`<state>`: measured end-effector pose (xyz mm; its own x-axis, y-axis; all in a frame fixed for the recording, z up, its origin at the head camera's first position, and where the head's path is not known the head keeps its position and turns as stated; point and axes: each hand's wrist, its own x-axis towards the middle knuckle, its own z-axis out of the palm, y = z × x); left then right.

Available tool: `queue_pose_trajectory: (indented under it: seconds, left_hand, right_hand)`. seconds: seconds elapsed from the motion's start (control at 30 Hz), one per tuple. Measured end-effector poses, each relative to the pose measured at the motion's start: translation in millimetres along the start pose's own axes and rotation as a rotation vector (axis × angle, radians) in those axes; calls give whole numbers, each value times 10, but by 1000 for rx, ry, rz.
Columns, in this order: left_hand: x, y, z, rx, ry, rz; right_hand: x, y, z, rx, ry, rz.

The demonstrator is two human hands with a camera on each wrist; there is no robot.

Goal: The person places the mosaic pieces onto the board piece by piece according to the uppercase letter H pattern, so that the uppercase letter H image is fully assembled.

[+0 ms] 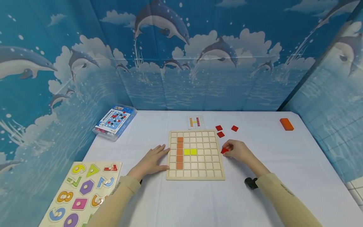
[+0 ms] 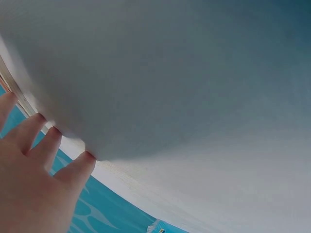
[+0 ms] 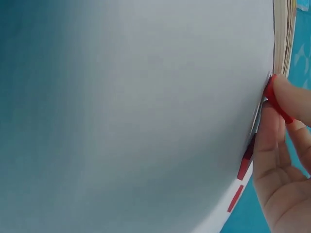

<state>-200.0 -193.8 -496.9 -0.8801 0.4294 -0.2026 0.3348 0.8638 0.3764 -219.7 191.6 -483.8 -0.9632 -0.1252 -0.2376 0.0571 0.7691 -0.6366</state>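
A wooden grid board (image 1: 207, 165) lies flat on the white tablecloth. Several orange tiles (image 1: 180, 152) fill part of one of its columns, and two yellow tiles (image 1: 190, 152) sit to their right. Beside the board's right edge, my right hand (image 1: 239, 151) pinches a red square tile (image 3: 279, 103) between thumb and fingers, tilted up. Fingertips of my left hand (image 1: 151, 161) touch the board's left edge, the fingers spread. Three loose red tiles (image 1: 220, 134) lie near the board's upper right corner. Behind the board is a small pattern card (image 1: 195, 122) showing orange, yellow and red squares.
To the back left stands a clear-lidded blue box (image 1: 114, 123). A number-and-shape puzzle board (image 1: 85, 186) lies at the front left, partly under my left sleeve. An orange block (image 1: 286, 124) rests at the far right. Dolphin-print curtains (image 1: 198, 88) surround the table.
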Motion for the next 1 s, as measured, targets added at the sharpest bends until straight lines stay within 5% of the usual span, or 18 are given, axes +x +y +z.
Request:
queue_pose_trajectory:
  seconds: [0.3, 0.6, 1.0]
  left_hand:
    - [-9, 9, 0, -4, -2, 0]
    - [-8, -3, 3, -6, 0, -3]
    - [-6, 25, -6, -16, 6, -10]
  right_hand:
    - [125, -123, -76, 198, -15, 24]
    - [448, -430, 67, 329, 43, 58]
    - [651, -664, 275, 303, 41, 50]
